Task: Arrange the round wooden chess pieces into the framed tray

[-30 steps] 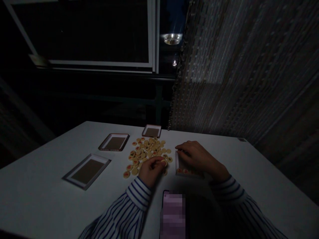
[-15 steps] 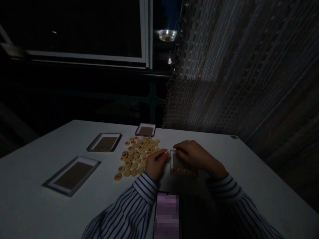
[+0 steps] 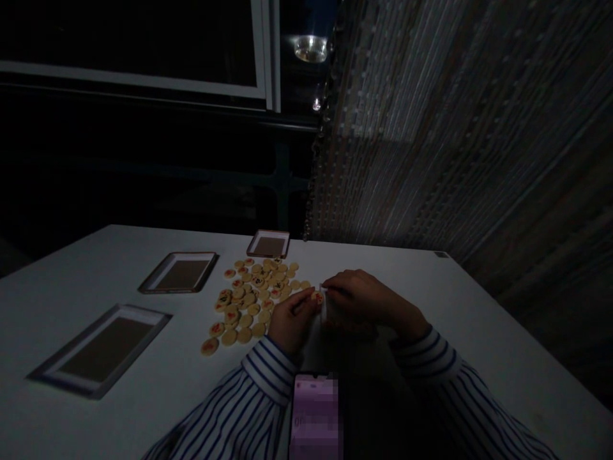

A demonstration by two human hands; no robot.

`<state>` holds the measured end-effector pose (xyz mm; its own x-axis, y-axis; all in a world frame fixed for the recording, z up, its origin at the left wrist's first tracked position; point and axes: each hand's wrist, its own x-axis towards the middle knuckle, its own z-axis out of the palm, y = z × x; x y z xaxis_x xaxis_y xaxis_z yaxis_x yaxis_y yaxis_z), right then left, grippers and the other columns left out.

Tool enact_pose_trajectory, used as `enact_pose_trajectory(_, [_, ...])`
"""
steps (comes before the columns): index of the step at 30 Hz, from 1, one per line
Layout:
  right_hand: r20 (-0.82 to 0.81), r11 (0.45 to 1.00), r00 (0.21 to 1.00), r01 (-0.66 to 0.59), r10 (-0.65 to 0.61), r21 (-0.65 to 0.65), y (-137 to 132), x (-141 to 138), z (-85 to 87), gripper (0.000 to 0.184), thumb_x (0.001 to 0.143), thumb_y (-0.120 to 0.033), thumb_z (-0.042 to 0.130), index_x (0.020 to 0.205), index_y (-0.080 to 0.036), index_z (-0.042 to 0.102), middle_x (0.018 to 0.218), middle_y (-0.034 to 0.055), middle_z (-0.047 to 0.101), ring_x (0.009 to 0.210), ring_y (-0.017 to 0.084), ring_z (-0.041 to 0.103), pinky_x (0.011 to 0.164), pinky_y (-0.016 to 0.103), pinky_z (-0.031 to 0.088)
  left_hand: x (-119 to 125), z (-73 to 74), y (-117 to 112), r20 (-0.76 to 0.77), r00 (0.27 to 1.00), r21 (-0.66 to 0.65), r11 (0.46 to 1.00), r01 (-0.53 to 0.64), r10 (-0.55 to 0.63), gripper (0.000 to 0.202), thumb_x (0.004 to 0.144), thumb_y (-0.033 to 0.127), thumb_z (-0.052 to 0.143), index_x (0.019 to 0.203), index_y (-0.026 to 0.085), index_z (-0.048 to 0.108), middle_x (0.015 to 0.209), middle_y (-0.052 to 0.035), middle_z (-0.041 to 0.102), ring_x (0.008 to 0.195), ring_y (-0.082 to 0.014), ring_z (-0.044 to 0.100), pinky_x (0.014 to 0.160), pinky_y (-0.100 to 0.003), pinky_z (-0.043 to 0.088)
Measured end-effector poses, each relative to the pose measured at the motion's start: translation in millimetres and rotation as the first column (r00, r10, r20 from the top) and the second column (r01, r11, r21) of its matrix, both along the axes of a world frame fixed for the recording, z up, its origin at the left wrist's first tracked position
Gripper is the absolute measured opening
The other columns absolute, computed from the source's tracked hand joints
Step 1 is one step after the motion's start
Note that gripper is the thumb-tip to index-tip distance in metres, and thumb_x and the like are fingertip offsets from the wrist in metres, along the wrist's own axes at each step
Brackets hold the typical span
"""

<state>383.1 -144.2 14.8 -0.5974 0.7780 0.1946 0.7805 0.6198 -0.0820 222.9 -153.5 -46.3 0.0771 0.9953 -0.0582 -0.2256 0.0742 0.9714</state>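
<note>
My left hand [image 3: 293,319] pinches a round xiangqi piece [image 3: 317,297] with a red character between thumb and fingertips. Just right of it, my right hand [image 3: 366,297] lies over a shallow tray [image 3: 323,313], its fingers closed at the tray's upper left corner. Most of that tray is in shadow and covered by the hand. A row of red-marked pieces along its near side is barely visible. To the left of my left hand spreads a loose heap of xiangqi pieces [image 3: 249,299], some face up with red or black characters, others showing plain wood.
Three more shallow trays stand on the white table [image 3: 158,351]: one near left [image 3: 108,348], one behind it [image 3: 184,273], one at the back [image 3: 269,245]. A phone [image 3: 313,409] with a lit screen lies below my hands. A bead curtain [image 3: 407,128] hangs behind, right.
The view has shifted, so the trays and heap sit further left. My left hand now shows the piece's red face, and my right fingertips have come closer to it at the tray corner.
</note>
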Motion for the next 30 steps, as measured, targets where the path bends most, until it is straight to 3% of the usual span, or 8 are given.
enact_pose_trajectory(6, [-0.004, 0.997, 1.000, 0.003, -0.003, -0.077, -1.1, -0.3, -2.2, 0.031, 0.080, -0.022, 0.046, 0.109, -0.016, 0.057, 0.100, 0.0074, 0.064, 0.089, 0.018, 0.058, 0.078, 0.028, 0.041, -0.9, -8.1, 2.8, 0.023, 0.999, 0.008, 0.999, -0.044, 0.044, 0.034, 0.052, 0.028, 0.072, 0.081, 0.011, 0.063, 0.071, -0.0051, 0.069, 0.067, -0.0155, 0.064, 0.067, -0.027, 0.051])
enact_pose_trajectory(19, [-0.077, 0.992, 0.994, -0.081, 0.074, -0.097, -2.0, -6.3, -7.0, 0.025, 0.083, -0.029, 0.046, 0.103, -0.018, 0.057, 0.094, 0.0067, 0.062, 0.087, 0.017, 0.054, 0.076, 0.028, 0.038, 1.8, -0.8, -2.1, 0.064, 0.998, -0.020, 1.000, -0.005, 0.007, 0.028, 0.053, 0.028, 0.071, 0.075, 0.012, 0.065, 0.070, -0.0044, 0.070, 0.069, -0.0162, 0.064, 0.070, -0.028, 0.051])
enact_pose_trajectory(26, [-0.052, 0.992, 0.997, -0.053, 0.047, -0.112, -1.8, -5.9, -5.7, 0.023, 0.084, -0.029, 0.044, 0.097, -0.016, 0.059, 0.087, 0.0063, 0.061, 0.081, 0.015, 0.053, 0.071, 0.025, 0.036, -0.8, -9.3, -0.3, -0.138, 0.990, 0.123, 0.992, -0.009, 0.026, 0.024, 0.064, 0.028, 0.063, 0.082, 0.012, 0.065, 0.076, -0.0057, 0.070, 0.073, -0.0175, 0.064, 0.069, -0.029, 0.051])
enact_pose_trajectory(30, [-0.002, 0.989, 1.000, 0.001, -0.001, -0.145, -1.5, -1.8, -2.7, 0.024, 0.083, -0.025, 0.042, 0.092, -0.014, 0.061, 0.085, 0.0077, 0.063, 0.079, 0.015, 0.054, 0.069, 0.024, 0.034, -4.4, -20.7, 0.7, -0.424, 0.901, 0.356, 0.932, 0.071, 0.094, 0.025, 0.073, 0.025, 0.054, 0.095, 0.015, 0.061, 0.089, -0.0064, 0.067, 0.082, -0.0167, 0.062, 0.077, -0.031, 0.049])
